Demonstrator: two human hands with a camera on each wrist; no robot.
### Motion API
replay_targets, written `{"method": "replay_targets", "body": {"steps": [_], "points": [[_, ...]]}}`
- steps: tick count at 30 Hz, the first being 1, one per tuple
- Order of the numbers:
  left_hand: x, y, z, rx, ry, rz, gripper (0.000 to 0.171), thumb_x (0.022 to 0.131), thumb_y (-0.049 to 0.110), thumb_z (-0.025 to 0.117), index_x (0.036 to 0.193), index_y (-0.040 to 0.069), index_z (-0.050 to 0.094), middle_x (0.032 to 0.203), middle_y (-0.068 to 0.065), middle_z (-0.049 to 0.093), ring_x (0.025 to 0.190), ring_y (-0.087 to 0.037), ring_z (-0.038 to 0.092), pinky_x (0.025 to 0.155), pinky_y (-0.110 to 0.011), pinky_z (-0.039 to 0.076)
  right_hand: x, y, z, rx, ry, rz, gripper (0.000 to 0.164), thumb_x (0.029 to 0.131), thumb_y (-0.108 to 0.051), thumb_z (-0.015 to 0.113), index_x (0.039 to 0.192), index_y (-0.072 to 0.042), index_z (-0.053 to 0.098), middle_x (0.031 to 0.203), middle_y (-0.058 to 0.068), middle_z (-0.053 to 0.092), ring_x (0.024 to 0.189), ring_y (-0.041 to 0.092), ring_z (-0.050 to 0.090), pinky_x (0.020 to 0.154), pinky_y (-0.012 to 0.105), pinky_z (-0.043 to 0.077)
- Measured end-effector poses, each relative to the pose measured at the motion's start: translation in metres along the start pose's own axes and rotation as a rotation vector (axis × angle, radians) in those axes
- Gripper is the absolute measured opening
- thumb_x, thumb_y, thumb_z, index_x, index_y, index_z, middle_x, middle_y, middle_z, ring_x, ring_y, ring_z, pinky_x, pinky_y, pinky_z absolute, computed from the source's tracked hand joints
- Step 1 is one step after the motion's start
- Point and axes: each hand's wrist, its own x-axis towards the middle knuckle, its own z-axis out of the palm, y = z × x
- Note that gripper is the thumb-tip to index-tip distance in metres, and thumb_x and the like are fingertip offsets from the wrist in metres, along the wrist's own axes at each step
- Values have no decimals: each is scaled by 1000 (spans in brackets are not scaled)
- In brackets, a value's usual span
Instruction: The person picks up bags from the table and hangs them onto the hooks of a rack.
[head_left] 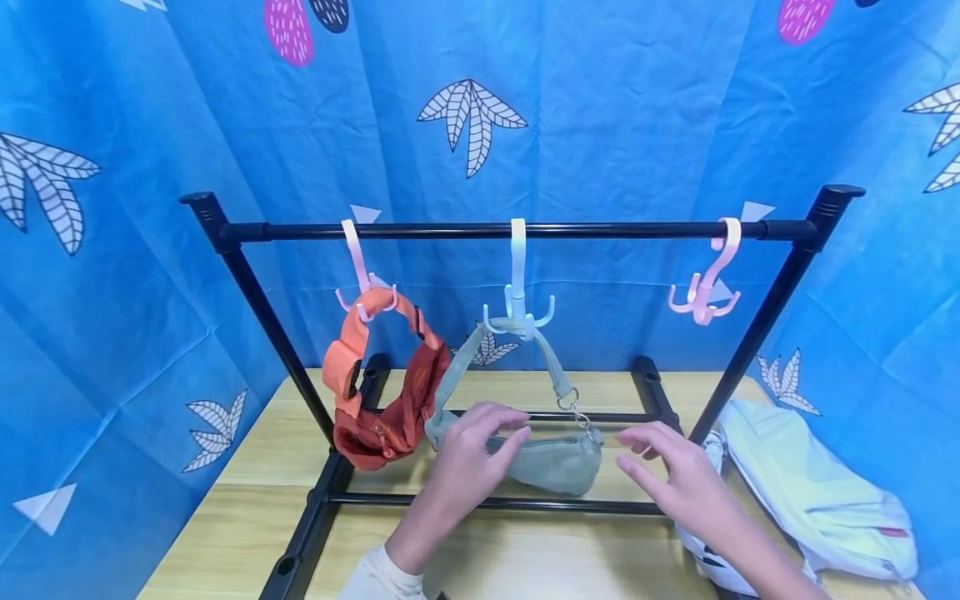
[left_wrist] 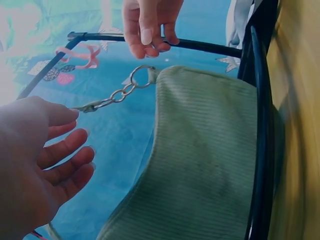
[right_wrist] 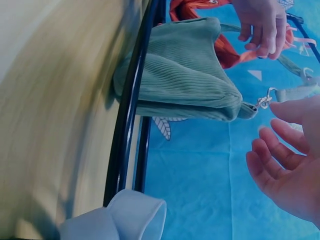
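Note:
A green corduroy shoulder bag (head_left: 558, 467) hangs by its strap from the pale blue hook (head_left: 519, 287) in the middle of the rack. Metal rings and a chain (left_wrist: 122, 90) join its strap to the bag's right end. My left hand (head_left: 472, 454), fingers loosely bent, is in front of the bag's left part and holds nothing. Off the bag's right end, my right hand (head_left: 678, 475) is also bare, its thumb and fingers apart. To the left, a red-orange bag (head_left: 397, 417) hangs by its orange strap from a pink hook (head_left: 360, 267).
The black rack (head_left: 622, 231) stands on a wooden table (head_left: 225, 508), with low crossbars near the tabletop. Another pink hook (head_left: 705, 287) hangs bare at the right. A whitish bag (head_left: 810, 492) lies at the table's right side. Blue patterned cloth (head_left: 622, 125) surrounds the table.

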Motion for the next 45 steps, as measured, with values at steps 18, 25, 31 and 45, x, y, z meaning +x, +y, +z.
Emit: {"method": "replay_targets", "body": {"steps": [18, 25, 31, 45], "points": [[-1, 11, 25, -34, -91, 134, 17, 94, 16, 76, 110, 13, 77, 109, 1, 78, 105, -10, 72, 96, -19, 56, -20, 16, -3, -49, 12, -68, 27, 82, -9, 85, 104, -18, 75, 102, -8, 74, 86, 5, 67, 72, 26, 60], [-2, 17, 32, -36, -107, 179, 16, 95, 18, 75, 110, 13, 77, 108, 2, 78, 105, -9, 73, 98, -17, 55, -27, 21, -6, -78, -35, -34, 27, 83, -11, 85, 104, -23, 73, 104, -10, 73, 87, 4, 65, 70, 24, 58], [-3, 19, 39, -30, -119, 218, 15, 95, 17, 76, 109, 14, 76, 107, 3, 77, 104, -8, 72, 96, -15, 55, -35, 28, -6, -118, -41, -58, 30, 81, -10, 86, 104, -24, 73, 104, -11, 72, 83, -1, 58, 66, 22, 54], [-5, 28, 55, -39, -201, 238, 17, 93, 17, 77, 110, 14, 77, 108, 2, 78, 104, -8, 72, 98, -17, 55, -51, 45, -13, -222, -38, -159, 41, 72, -11, 91, 103, -27, 70, 102, -17, 68, 90, 3, 65, 78, 24, 58]]}}
